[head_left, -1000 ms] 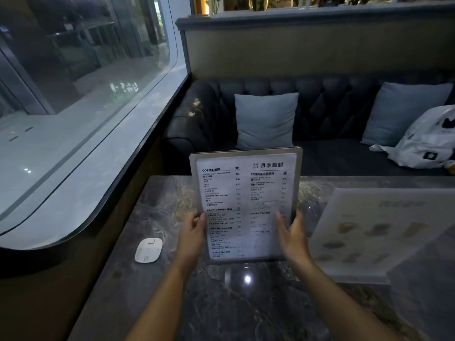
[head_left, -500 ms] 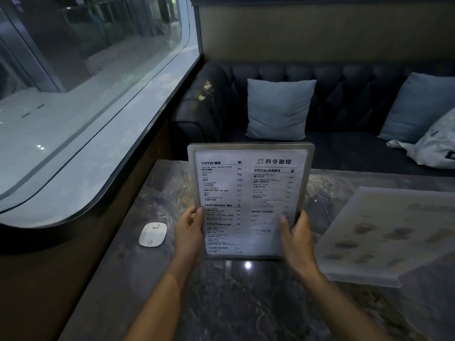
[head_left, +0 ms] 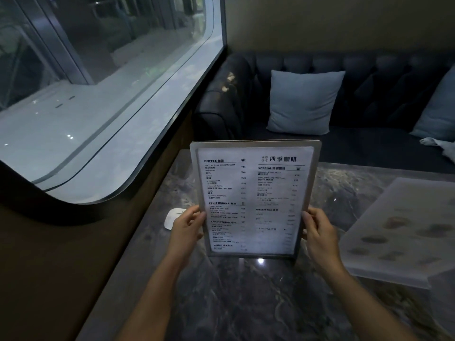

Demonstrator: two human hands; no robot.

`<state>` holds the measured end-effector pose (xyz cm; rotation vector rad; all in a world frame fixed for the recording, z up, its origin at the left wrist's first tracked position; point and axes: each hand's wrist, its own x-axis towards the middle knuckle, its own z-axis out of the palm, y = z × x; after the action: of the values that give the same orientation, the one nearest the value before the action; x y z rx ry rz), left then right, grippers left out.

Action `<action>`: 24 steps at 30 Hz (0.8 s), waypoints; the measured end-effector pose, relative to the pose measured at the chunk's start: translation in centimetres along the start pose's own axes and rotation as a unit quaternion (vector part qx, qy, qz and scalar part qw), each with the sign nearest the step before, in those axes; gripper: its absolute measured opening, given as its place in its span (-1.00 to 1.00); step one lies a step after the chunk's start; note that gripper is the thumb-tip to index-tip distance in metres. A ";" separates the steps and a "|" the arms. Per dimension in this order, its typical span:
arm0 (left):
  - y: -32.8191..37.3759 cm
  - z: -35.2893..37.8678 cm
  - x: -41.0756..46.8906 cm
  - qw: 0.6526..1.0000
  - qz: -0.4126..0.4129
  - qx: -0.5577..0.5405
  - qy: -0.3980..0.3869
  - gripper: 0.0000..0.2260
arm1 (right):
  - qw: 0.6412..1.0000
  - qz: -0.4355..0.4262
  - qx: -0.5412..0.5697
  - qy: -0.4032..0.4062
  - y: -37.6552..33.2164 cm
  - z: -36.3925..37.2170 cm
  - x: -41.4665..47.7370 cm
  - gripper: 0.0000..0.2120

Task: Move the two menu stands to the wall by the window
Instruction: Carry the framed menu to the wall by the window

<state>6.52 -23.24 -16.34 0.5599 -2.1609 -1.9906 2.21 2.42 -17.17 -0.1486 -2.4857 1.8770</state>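
Observation:
A clear acrylic menu stand (head_left: 254, 193) with a printed drinks list stands upright over the dark marble table (head_left: 246, 303). My left hand (head_left: 186, 226) grips its lower left edge and my right hand (head_left: 320, 230) grips its lower right edge. Whether its base touches the table I cannot tell. The second menu stand (head_left: 403, 232), frosted with pictures of drinks, stands tilted on the table to the right, apart from both hands. The window (head_left: 98, 94) and the dark wall (head_left: 73, 242) under it run along the left.
A small white oval device (head_left: 172, 217) lies on the table by the wall, just left of my left hand. Beyond the table is a dark tufted sofa (head_left: 369, 77) with a pale blue cushion (head_left: 304, 102), another cushion and a white bag at far right.
The drinks menu stand, held in both hands, has shifted left toward the wall. My view has tipped down and to the left. The second stand has stayed where it was.

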 end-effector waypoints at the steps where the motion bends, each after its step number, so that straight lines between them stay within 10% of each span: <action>1: -0.1 -0.1 0.0 1.000 0.006 0.004 0.003 -0.81 | 1.000 -0.001 0.000 -0.002 0.0 -0.1 0.0 -0.82; 24: -0.8 -6.5 -6.1 0.995 0.019 -0.006 0.093 -0.71 | 0.991 -0.026 0.044 -0.124 -2.3 3.9 -1.5 -0.87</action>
<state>14.57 -27.09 -15.61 0.6682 -2.0313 -1.8510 3.27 -2.07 -15.93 0.1579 -2.5198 2.0949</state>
